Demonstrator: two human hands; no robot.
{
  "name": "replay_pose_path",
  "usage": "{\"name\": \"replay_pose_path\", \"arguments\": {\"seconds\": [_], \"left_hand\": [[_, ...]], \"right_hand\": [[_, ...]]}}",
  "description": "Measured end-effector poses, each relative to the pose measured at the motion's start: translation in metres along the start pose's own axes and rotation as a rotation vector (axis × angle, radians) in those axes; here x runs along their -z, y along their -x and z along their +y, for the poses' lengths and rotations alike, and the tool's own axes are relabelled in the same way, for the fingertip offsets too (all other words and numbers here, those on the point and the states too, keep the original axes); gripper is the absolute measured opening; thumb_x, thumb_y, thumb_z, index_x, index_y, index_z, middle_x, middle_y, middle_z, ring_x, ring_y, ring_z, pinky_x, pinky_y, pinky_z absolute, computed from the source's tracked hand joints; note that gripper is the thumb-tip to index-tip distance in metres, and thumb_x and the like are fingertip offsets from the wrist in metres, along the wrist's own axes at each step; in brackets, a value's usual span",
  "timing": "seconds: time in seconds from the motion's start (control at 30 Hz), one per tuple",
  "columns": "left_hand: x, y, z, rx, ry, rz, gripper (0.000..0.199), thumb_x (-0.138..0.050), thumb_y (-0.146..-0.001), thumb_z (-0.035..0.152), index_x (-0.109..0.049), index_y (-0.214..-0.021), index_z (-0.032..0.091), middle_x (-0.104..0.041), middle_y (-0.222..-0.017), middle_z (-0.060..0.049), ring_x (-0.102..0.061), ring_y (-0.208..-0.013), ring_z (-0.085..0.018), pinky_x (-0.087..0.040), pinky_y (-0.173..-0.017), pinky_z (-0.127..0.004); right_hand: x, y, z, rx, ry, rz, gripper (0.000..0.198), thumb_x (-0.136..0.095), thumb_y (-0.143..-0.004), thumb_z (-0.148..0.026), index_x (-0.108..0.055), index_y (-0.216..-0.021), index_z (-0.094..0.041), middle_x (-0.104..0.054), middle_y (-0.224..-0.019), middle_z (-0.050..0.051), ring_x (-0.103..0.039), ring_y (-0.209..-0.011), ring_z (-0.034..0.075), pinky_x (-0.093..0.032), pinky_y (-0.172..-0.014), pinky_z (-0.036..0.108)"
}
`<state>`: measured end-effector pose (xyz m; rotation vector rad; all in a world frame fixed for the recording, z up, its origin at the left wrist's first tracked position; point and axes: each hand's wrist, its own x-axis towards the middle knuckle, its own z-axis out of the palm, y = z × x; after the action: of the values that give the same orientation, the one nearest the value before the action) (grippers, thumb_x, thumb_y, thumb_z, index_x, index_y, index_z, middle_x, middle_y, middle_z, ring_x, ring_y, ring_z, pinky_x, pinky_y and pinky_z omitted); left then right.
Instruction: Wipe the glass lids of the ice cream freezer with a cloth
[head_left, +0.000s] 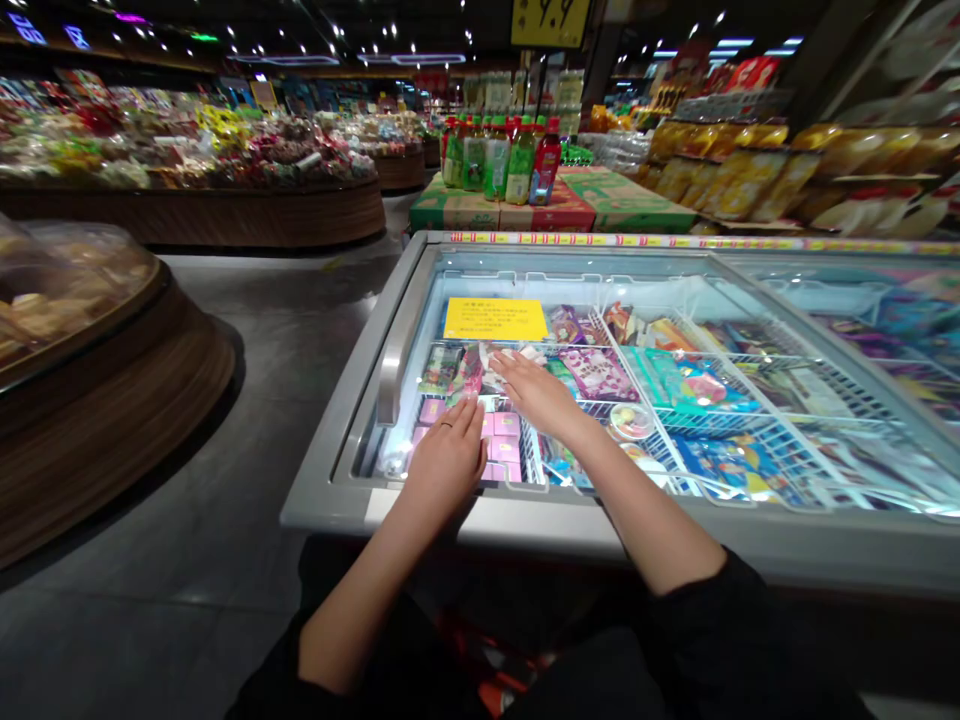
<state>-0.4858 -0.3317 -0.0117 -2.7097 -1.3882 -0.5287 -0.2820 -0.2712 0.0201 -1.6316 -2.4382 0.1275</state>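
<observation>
My left hand, a ring on one finger, lies flat with its fingers stretched out over the glass top of a chest freezer. To its right my right hand is spread flat, a little farther forward. Whitish crumpled material shows by the right fingertips; I cannot tell whether it is on the glass or below it. Under the glass, pink boxes sit below my left hand, and a purple-and-white packet lies right of my right hand. A yellow notice is beyond my fingers.
A metal handle stands at the glass's left side. Behind the freezer, bottles stand on cartons. A rounded wooden display stand is at the left, with grey floor between it and the freezer.
</observation>
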Motion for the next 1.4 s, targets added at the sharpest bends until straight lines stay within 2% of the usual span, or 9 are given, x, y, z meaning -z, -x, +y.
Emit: {"name": "replay_pose_path", "arguments": {"seconds": [0.1, 0.23, 0.37, 0.5, 0.73, 0.93, 1.17, 1.27, 1.4], "left_hand": [[0.003, 0.001, -0.003, -0.016, -0.022, -0.018, 0.048, -0.046, -0.106, 0.021, -0.057, -0.152, 0.011, -0.058, -0.159, -0.019, -0.055, -0.151, -0.03, -0.052, -0.123, -0.046], [0.009, -0.008, -0.008, -0.023, -0.016, -0.053, 0.049, -0.045, -0.109, 0.022, -0.055, -0.154, 0.007, -0.054, -0.162, -0.018, -0.051, -0.154, -0.028, -0.046, -0.127, -0.044], [0.015, -0.037, -0.013, -0.019, -0.006, -0.069, 0.052, -0.045, -0.107, 0.018, -0.051, -0.157, 0.003, -0.048, -0.167, -0.02, -0.046, -0.157, -0.029, -0.041, -0.13, -0.046], [0.021, -0.066, -0.016, -0.013, -0.044, -0.073, 0.052, -0.043, -0.108, 0.016, -0.05, -0.158, 0.003, -0.049, -0.167, -0.02, -0.044, -0.158, -0.029, -0.038, -0.132, -0.045], [0.024, -0.095, -0.022, -0.024, -0.116, -0.09, 0.053, -0.04, -0.11, 0.019, -0.048, -0.159, 0.0, -0.045, -0.168, -0.023, -0.043, -0.159, -0.029, -0.035, -0.133, -0.045], [0.002, -0.122, -0.036, -0.006, -0.131, -0.075, 0.052, -0.041, -0.109, 0.016, -0.052, -0.156, -0.001, -0.047, -0.166, -0.024, -0.046, -0.157, -0.03, -0.036, -0.131, -0.046], [-0.011, -0.115, -0.041, -0.004, -0.122, -0.083, 0.051, -0.041, -0.111, 0.02, -0.053, -0.156, 0.001, -0.052, -0.163, -0.022, -0.049, -0.155, -0.029, -0.036, -0.131, -0.044], [-0.011, -0.111, -0.04, 0.009, -0.112, -0.086, 0.052, -0.041, -0.111, 0.021, -0.051, -0.157, 0.0, -0.05, -0.164, -0.023, -0.049, -0.155, -0.03, -0.037, -0.131, -0.045], [-0.014, -0.111, -0.038, 0.024, -0.098, -0.062, 0.051, -0.041, -0.11, 0.018, -0.052, -0.157, 0.001, -0.052, -0.163, -0.022, -0.048, -0.156, -0.029, -0.038, -0.13, -0.043]], "right_hand": [[0.002, -0.009, 0.017, -0.075, 0.019, 0.009, 0.057, -0.035, -0.109, -0.018, -0.045, -0.165, -0.009, -0.037, -0.175, 0.01, -0.031, -0.164, 0.027, -0.027, -0.135, 0.045], [-0.002, 0.009, 0.023, -0.172, 0.055, 0.045, 0.058, -0.037, -0.108, -0.018, -0.048, -0.163, -0.009, -0.042, -0.172, 0.011, -0.035, -0.162, 0.029, -0.029, -0.135, 0.046], [-0.007, 0.017, 0.015, -0.105, 0.057, 0.065, 0.057, -0.037, -0.106, -0.017, -0.052, -0.161, -0.009, -0.046, -0.17, 0.011, -0.036, -0.162, 0.029, -0.03, -0.135, 0.046], [-0.009, -0.003, 0.017, -0.049, -0.002, 0.03, 0.059, -0.038, -0.106, -0.019, -0.047, -0.165, -0.014, -0.042, -0.173, 0.006, -0.032, -0.164, 0.025, -0.028, -0.136, 0.044], [-0.003, 0.004, 0.036, -0.23, 0.02, 0.09, 0.059, -0.036, -0.107, -0.021, -0.047, -0.164, -0.008, -0.043, -0.172, 0.012, -0.032, -0.164, 0.027, -0.029, -0.135, 0.048], [-0.004, 0.016, 0.013, -0.094, 0.005, 0.03, 0.058, -0.037, -0.107, -0.021, -0.051, -0.162, -0.011, -0.045, -0.171, 0.008, -0.035, -0.163, 0.028, -0.029, -0.135, 0.045], [-0.006, -0.026, 0.04, -0.121, -0.019, 0.047, 0.059, -0.034, -0.11, -0.028, -0.044, -0.167, -0.015, -0.04, -0.175, 0.007, -0.03, -0.165, 0.026, -0.026, -0.136, 0.047], [-0.001, -0.021, 0.047, -0.198, 0.048, 0.05, 0.059, -0.034, -0.11, -0.029, -0.045, -0.166, -0.011, -0.042, -0.173, 0.01, -0.034, -0.163, 0.028, -0.029, -0.135, 0.048], [0.001, 0.002, 0.029, -0.237, 0.18, 0.049, 0.057, -0.038, -0.108, -0.023, -0.052, -0.161, -0.01, -0.047, -0.169, 0.014, -0.042, -0.159, 0.034, -0.039, -0.129, 0.053]]}}
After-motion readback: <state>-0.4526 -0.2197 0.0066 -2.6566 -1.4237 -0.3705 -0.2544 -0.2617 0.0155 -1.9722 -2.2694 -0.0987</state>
